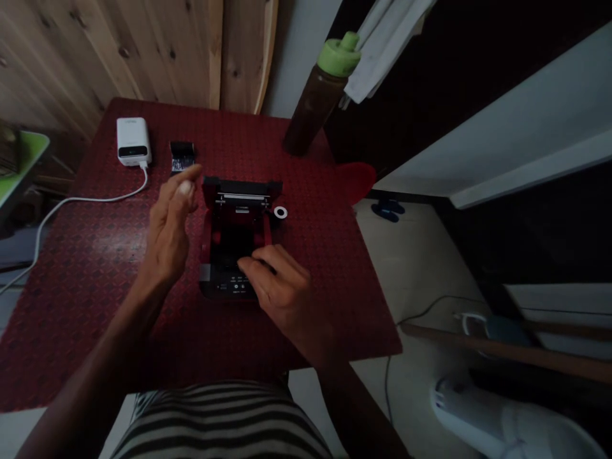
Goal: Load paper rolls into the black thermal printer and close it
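Note:
A small black and red printer (pixel 229 278) with buttons on its front panel stands on the table, its lid (pixel 243 190) raised and its inner bay dark. My right hand (pixel 282 287) reaches over the bay's front right rim, thumb and fingertips pinched together; what they hold, if anything, is hidden. Left of the lid, my left hand (pixel 169 229) hovers with its fingers loosely bent and nothing visible in them. Just beyond its fingertips lies a dark roll (pixel 182 150) with a shiny black strip coming off it. A small roll with a white ring end (pixel 280 213) sits against the printer's right side.
A white power bank (pixel 133 140) with a white cable (pixel 95 199) lies at the table's back left. A brown bottle with a green cap (pixel 318 95) stands at the back right edge. The red patterned tablecloth (pixel 335 255) covers the table; a red stool (pixel 356 182) is beyond it.

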`<state>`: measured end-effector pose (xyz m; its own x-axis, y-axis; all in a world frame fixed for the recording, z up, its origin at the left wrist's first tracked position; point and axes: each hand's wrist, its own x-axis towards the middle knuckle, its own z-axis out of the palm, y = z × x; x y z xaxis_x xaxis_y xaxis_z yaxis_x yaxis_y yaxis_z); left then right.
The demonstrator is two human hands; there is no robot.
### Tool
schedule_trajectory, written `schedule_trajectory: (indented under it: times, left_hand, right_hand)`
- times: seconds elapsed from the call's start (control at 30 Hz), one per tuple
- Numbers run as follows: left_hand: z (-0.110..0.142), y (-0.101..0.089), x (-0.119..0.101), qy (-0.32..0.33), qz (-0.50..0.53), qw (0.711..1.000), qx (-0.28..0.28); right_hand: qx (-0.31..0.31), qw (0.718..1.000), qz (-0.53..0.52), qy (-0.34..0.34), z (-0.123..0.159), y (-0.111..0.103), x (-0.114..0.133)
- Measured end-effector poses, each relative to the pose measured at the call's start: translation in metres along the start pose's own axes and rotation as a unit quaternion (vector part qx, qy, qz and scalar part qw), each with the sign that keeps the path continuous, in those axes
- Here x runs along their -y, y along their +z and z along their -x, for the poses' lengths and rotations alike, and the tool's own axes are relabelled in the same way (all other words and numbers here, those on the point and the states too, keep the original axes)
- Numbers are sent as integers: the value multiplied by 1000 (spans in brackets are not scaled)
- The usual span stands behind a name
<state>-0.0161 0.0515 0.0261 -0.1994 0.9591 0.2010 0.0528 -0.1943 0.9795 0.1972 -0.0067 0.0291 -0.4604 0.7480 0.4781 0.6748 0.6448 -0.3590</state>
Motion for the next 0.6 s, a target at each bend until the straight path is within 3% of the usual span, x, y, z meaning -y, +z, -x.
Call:
schedule_trajectory:
  times: [0.1,0.2,0.47,0.6]
  left_hand:
    - [-5,10,-4,17,-13,999,-29]
    - [8,10,-6,-2,-15,999,-33]
    - [61,-4,11,-170,36,985,2]
    - [67,-5,18,-180,41,983,22]
  right_hand:
    - [-10,1000,21,0,7,-1,2]
    - [-22,998,47,-22,12,-3,4]
    - [-78,995,60,-22,13,-6,8]
    - [-51,998,32,1,14,-3,6]
